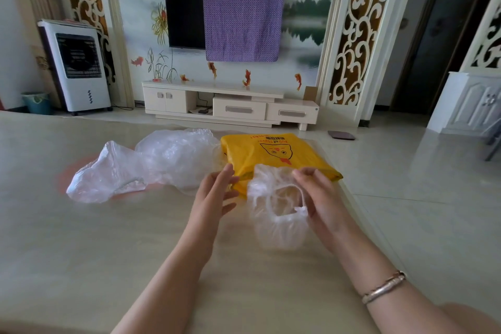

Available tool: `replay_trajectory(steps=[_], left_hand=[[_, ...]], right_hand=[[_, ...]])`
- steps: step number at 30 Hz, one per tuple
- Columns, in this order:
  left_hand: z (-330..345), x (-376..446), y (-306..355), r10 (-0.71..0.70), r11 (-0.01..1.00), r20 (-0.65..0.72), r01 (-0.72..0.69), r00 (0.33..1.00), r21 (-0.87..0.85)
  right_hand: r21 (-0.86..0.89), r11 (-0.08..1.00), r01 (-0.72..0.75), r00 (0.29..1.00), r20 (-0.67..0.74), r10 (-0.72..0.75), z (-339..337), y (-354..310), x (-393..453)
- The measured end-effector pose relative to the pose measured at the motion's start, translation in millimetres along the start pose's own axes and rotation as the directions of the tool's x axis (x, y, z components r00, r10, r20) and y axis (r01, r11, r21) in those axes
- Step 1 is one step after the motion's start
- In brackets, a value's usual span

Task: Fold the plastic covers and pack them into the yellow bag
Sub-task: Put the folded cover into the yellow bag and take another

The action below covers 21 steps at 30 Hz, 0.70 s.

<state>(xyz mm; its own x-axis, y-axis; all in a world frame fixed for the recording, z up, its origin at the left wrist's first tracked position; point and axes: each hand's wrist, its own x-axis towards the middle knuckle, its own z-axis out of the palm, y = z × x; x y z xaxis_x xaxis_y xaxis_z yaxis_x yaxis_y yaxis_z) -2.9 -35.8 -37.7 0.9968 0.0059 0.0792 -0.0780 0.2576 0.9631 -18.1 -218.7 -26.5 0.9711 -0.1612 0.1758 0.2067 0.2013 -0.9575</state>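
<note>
A yellow bag (273, 154) with a cartoon face lies flat on the beige table (81, 252), just beyond my hands. In front of it sits a clear plastic cover (273, 214) with an elastic rim, its opening facing me. My right hand (322, 198) pinches the cover's rim on its right side. My left hand (217, 192) hovers just left of the cover with its fingers straight, holding nothing. Two more crumpled clear covers lie to the left: a large one (176, 154) beside the bag and a smaller one (108, 176) further left.
The table's right edge (360, 206) runs close by the bag and my right arm. Beyond the table stand a white TV cabinet (230, 106), a white air cooler (78, 68) and a blue bin (36, 102) on a tiled floor.
</note>
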Motion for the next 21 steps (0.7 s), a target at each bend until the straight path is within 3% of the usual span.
replay_trajectory(steps=[2,4,6,10,12,15,18,21], left_hand=[[3,0,1,-0.146,0.989,0.08,0.147,0.986,0.001],[5,-3,-2,-0.166,0.985,0.15,0.155,0.975,0.081],[3,-6,-4,-0.124,0.99,0.164,0.112,0.979,0.08],[-3,-2,-4,-0.008,0.995,0.126,0.021,0.992,-0.102],[-4,-1,-3,0.041,0.987,0.09,-0.026,0.995,-0.161],[-3,-3,0,0.103,0.974,0.084,-0.083,0.991,-0.209],[-2,-6,1,0.133,0.973,0.094,-0.112,0.987,-0.202],[-1,-6,-3,0.203,0.978,0.057,-0.2,0.977,-0.059]], right_hand=[[-0.043,0.999,-0.008,0.996,0.088,0.012,4,1,-5],[-0.081,0.997,-0.004,0.994,0.111,0.013,6,4,-6],[-0.145,0.989,0.025,0.997,0.077,-0.014,5,7,-5],[-0.327,0.945,0.017,0.996,-0.072,-0.043,1,9,-1],[-0.442,0.894,-0.08,0.993,-0.117,0.031,-1,9,1],[-0.546,0.823,-0.156,0.986,-0.036,0.163,1,8,3],[-0.567,0.803,-0.181,0.975,0.007,0.224,5,10,0],[-0.538,0.829,-0.149,0.988,-0.047,0.147,1,17,3]])
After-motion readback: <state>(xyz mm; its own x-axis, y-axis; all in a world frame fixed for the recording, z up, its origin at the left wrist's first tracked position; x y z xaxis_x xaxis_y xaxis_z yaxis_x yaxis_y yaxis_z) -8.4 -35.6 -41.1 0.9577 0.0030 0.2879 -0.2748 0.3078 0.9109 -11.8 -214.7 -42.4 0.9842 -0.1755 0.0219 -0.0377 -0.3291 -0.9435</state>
